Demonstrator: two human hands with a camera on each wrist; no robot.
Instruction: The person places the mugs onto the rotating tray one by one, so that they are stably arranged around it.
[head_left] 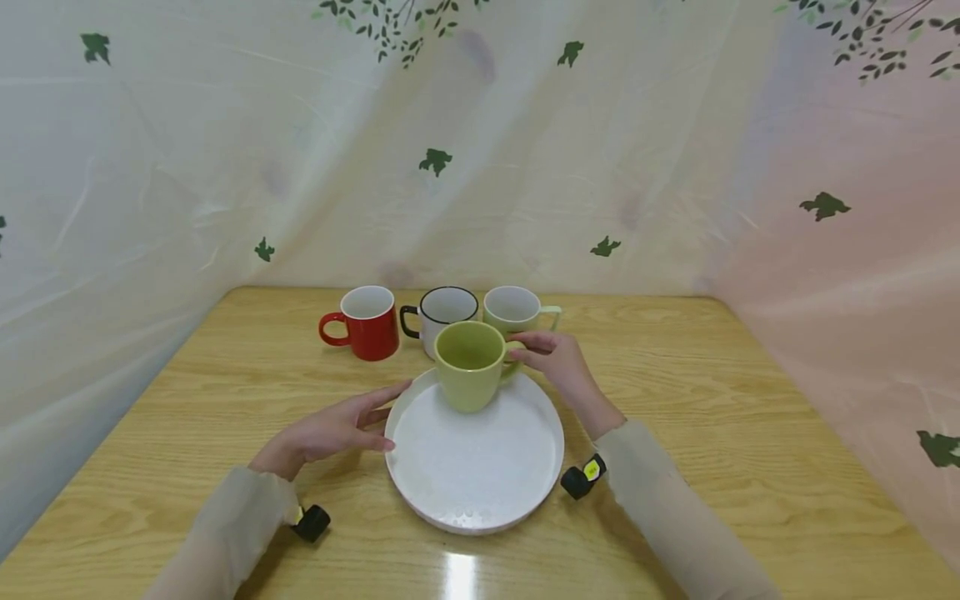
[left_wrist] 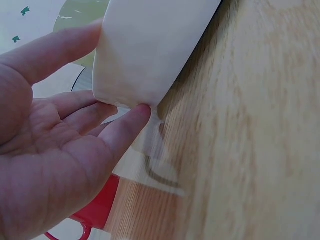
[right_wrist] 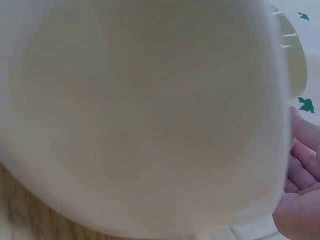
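With thumb and fingers, my right hand (head_left: 558, 360) pinches the handle of a yellow-green mug (head_left: 468, 375). The mug is upright, its base over the far part of a round white tray (head_left: 474, 475). At the tray's left rim, my left hand (head_left: 333, 427) touches the side with fairly straight, spread fingers. The left wrist view shows the fingertips against the tray wall (left_wrist: 150, 50). In the right wrist view the tray's side (right_wrist: 150, 125) fills most of the picture, and part of the right hand (right_wrist: 302, 172) shows at the edge.
Behind the tray stand a red mug (head_left: 373, 337), a white mug (head_left: 448, 307) with a dark rim and handle, and a pale green mug (head_left: 512, 304) with a white inside. Leaf-patterned sheeting (head_left: 525, 208) hangs around the wooden table (head_left: 712, 400).
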